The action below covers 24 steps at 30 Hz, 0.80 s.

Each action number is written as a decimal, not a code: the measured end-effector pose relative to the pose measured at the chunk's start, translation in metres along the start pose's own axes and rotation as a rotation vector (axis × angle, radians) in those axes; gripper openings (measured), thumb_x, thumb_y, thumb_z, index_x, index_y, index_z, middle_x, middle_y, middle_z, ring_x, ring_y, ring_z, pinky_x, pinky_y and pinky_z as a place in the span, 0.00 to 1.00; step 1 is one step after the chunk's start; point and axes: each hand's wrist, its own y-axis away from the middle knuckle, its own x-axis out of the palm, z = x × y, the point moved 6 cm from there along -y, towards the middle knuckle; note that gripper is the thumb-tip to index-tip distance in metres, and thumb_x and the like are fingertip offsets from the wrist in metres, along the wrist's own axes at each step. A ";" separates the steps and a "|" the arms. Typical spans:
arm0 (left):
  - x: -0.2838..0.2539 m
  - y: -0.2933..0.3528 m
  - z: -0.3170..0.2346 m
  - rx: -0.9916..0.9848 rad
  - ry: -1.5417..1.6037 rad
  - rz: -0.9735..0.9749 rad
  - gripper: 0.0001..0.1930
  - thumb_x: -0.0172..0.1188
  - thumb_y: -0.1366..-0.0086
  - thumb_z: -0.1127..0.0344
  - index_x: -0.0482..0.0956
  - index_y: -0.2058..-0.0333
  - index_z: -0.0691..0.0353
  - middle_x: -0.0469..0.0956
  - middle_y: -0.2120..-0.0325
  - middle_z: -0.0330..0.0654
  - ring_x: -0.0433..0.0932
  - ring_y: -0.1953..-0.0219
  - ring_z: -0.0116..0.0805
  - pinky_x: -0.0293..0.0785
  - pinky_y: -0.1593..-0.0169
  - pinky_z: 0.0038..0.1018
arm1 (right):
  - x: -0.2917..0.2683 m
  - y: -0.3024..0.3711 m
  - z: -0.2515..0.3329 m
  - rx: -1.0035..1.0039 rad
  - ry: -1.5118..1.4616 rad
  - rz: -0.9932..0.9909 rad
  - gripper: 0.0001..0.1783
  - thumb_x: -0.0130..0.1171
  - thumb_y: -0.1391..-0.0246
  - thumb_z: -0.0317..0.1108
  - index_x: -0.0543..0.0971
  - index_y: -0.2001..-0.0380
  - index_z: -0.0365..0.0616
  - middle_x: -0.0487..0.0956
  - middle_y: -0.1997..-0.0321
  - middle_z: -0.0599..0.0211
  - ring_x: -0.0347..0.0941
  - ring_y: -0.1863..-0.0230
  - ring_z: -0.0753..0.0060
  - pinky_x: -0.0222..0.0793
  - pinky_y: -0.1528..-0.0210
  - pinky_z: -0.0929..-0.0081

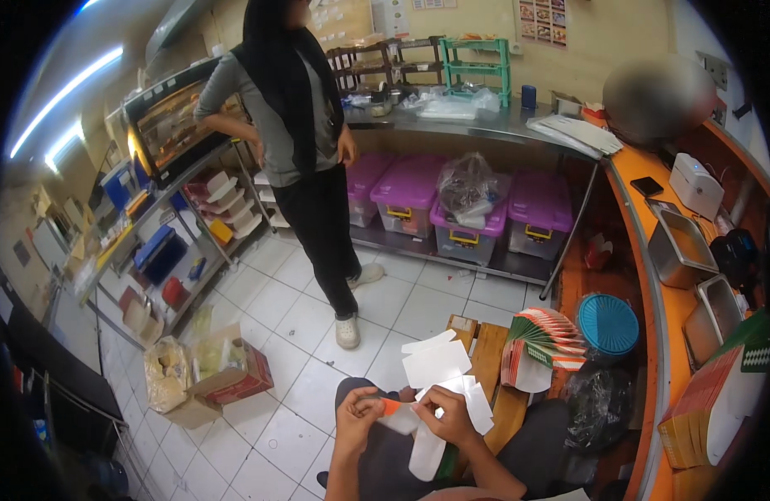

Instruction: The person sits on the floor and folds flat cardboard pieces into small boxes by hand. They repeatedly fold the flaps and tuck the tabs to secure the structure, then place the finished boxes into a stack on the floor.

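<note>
Across my lap lies an unfolded cardboard box blank (437, 362), its white inner side up, with flaps sticking out. The fingers of my left hand (357, 417) are closed on its left flap, where a bit of orange print shows. With thumb and fingertips, my right hand (448, 419) pinches the same cardboard a little to the right. Just beyond, on a wooden bench (488, 355), a fanned stack of flat printed box blanks (542, 344) in orange, green and white rests near my right knee.
Ahead stands a person (305, 125) in dark trousers by a metal table (451, 123) with purple-lidded bins (410, 184) beneath. An orange counter (643, 217) on the right holds metal containers (681, 246) and more folded boxes (710, 409). Open cartons (230, 371) sit on the tiled floor.
</note>
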 end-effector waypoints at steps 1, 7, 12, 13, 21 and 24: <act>-0.006 -0.003 0.011 -0.045 0.132 0.036 0.08 0.59 0.44 0.74 0.72 0.66 0.68 0.77 0.72 0.43 0.76 0.72 0.26 0.73 0.65 0.19 | 0.000 -0.001 0.002 -0.034 -0.011 -0.002 0.08 0.59 0.56 0.26 0.71 0.82 0.39 0.69 0.83 0.65 0.67 0.83 0.75 0.61 0.80 0.79; -0.004 0.017 0.030 -0.102 0.200 0.025 0.07 0.58 0.43 0.74 0.74 0.66 0.70 0.77 0.72 0.43 0.76 0.71 0.26 0.73 0.64 0.19 | 0.005 0.002 0.013 -0.113 0.001 -0.091 0.07 0.59 0.56 0.24 0.70 0.82 0.39 0.68 0.83 0.66 0.66 0.83 0.75 0.60 0.80 0.79; 0.021 0.026 0.027 0.143 0.198 -0.039 0.07 0.56 0.41 0.73 0.74 0.65 0.70 0.77 0.69 0.43 0.75 0.67 0.26 0.69 0.60 0.20 | 0.014 0.011 0.025 -0.092 -0.046 -0.271 0.08 0.58 0.58 0.20 0.69 0.83 0.38 0.69 0.82 0.66 0.63 0.81 0.78 0.59 0.78 0.81; 0.024 0.026 0.027 0.189 0.156 -0.055 0.07 0.57 0.41 0.73 0.75 0.65 0.70 0.77 0.69 0.42 0.75 0.67 0.26 0.69 0.60 0.19 | 0.015 0.014 0.027 -0.087 -0.014 -0.308 0.08 0.58 0.58 0.20 0.69 0.83 0.38 0.69 0.82 0.66 0.63 0.81 0.78 0.60 0.78 0.81; 0.048 0.032 0.007 0.294 0.015 -0.081 0.06 0.56 0.42 0.75 0.75 0.65 0.69 0.76 0.69 0.40 0.73 0.66 0.24 0.68 0.61 0.19 | 0.012 0.023 0.030 -0.079 0.037 -0.494 0.06 0.58 0.53 0.24 0.71 0.78 0.38 0.70 0.79 0.64 0.65 0.82 0.76 0.60 0.80 0.80; 0.038 0.031 0.012 0.261 0.004 -0.069 0.05 0.57 0.41 0.73 0.74 0.66 0.68 0.76 0.69 0.39 0.73 0.65 0.25 0.68 0.60 0.19 | 0.016 0.022 0.027 -0.055 0.055 -0.372 0.07 0.60 0.54 0.26 0.71 0.78 0.39 0.70 0.80 0.64 0.66 0.83 0.73 0.61 0.82 0.78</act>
